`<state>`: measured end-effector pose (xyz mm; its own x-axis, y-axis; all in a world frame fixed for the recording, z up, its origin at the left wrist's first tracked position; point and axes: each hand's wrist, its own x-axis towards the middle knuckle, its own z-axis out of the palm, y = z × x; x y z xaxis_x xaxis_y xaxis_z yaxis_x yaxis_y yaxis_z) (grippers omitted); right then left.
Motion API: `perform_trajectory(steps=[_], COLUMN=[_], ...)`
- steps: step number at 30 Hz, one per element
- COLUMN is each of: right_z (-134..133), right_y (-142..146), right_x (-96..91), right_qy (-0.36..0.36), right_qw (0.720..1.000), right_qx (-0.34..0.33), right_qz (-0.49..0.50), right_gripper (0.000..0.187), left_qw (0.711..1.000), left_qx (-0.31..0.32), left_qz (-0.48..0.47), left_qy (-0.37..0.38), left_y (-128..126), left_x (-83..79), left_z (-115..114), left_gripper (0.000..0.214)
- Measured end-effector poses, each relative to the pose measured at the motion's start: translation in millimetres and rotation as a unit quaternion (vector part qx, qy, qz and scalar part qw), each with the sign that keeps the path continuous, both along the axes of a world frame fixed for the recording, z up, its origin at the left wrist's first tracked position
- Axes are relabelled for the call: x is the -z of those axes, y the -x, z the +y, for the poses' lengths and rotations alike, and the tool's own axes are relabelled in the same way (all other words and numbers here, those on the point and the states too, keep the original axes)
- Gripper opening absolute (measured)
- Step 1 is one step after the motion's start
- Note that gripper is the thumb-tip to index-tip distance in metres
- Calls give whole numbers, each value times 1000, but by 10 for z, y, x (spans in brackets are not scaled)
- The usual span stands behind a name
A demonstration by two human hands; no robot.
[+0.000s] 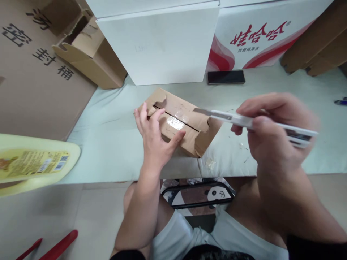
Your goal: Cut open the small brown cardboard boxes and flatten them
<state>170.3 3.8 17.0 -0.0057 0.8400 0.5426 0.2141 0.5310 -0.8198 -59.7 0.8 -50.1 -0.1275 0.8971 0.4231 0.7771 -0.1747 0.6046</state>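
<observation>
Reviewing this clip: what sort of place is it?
Probably a room at home or a small storeroom; I can't tell which. A cloth-covered table bears a small cardboard box, large cartons stand behind, and a phone lies beside them.

Single head-worn view, facing forward and down, close over a cloth-covered surface, wearer's lap below

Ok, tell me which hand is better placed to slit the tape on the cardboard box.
Probably the right hand: it holds the knife, blade out towards the cardboard box. The left hand, fingers on the box beside the tape, seems better placed to steady it.
</observation>
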Motion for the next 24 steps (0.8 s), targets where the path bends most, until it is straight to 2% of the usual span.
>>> perform_trajectory(steps=[2,3,7,9,11,13,16,20,24], right_z=[90,152,455,586,667,695,670,622,601], right_y=[-8,-25,-174,-253,-296,-294,-238,-180,-187], right_x=[111,181,566,797,995,1118,1153,1077,1026], right_qy=[-22,-33,-56,-23,21,37,42,120,171], right_qw=[996,994,977,961,953,952,963,977,972], right_qx=[61,90,153,164,162,155,122,47,42], right_qz=[56,49,-138,-221,-256,-262,-238,-169,-157], right_gripper=[8,9,6,16,14,8,12,17,14], left_qw=[1000,999,997,997,997,996,996,995,994], left_qx=[-1,-1,2,-3,-2,6,6,-4,-12], left_qz=[-19,-30,-63,-71,-77,-83,-89,-95,-111], left_qy=[-17,-26,-46,-39,-27,-15,-2,0,0], left_y=[6,7,15,40,79,125,177,200,246], left_x=[11,11,-6,-16,-22,-20,0,56,115], left_z=[-1,-5,-13,-2,18,38,53,49,52], left_gripper=[76,75,71,68,65,65,66,65,58])
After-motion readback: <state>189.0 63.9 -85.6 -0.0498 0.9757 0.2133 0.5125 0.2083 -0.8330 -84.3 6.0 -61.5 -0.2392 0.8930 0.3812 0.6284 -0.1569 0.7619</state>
